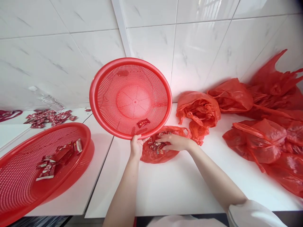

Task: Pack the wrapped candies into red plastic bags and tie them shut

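My left hand (137, 146) grips the lower rim of a round red plastic basket (134, 101), tilted so its inside faces me. One small red packet (143, 123) lies inside, near the lower rim. Just below the basket, an open red plastic bag (155, 158) holds several small wrapped packets (159, 148). Over them rests my right hand (175, 142), its fingers stretched out and apart. Whether its fingertips touch the packets is hard to tell.
At left stands a larger red basket (88, 148) with several red packets. Behind it lie a pile of small packets (47, 118) and a clear plastic bottle (48, 99). Knotted red bags (262, 138) crowd the right side, more against the tiled wall (151, 41). A seam divides the white tables (170, 189).
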The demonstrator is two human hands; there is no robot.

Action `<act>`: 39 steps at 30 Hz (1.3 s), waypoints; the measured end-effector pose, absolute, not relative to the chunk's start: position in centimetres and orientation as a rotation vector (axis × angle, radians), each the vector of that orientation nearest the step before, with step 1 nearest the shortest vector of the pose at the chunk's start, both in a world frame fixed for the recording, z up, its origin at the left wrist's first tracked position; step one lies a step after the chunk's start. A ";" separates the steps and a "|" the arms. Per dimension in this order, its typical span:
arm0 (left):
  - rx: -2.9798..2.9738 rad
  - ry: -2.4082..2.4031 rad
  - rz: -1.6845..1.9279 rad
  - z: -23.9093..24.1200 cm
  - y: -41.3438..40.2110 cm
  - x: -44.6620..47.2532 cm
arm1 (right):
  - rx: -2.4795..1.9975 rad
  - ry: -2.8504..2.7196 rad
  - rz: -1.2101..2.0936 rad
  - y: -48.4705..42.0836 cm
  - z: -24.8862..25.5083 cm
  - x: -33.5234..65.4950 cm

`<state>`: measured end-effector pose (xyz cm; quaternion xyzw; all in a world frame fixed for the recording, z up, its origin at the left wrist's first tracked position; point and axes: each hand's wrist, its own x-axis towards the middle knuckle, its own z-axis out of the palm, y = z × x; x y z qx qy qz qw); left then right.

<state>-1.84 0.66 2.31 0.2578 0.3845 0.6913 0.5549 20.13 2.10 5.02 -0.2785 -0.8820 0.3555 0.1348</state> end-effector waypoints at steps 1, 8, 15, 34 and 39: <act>0.609 0.903 1.624 2.4 0.6 -1.6 | -0.820 -2.577 1.001 2.2 4.8 20.2; 0.627 0.870 1.577 2.7 0.0 -0.7 | -1.200 -2.677 0.841 2.3 3.8 19.7; 0.672 0.843 1.466 3.1 -0.3 0.1 | -1.073 -2.396 0.840 0.6 8.4 20.4; 0.587 0.860 1.449 2.8 0.0 -0.3 | -0.867 -2.207 0.691 1.2 9.0 21.6; 0.576 0.842 1.544 2.9 0.3 -1.5 | -1.009 -2.216 0.688 1.4 8.9 22.4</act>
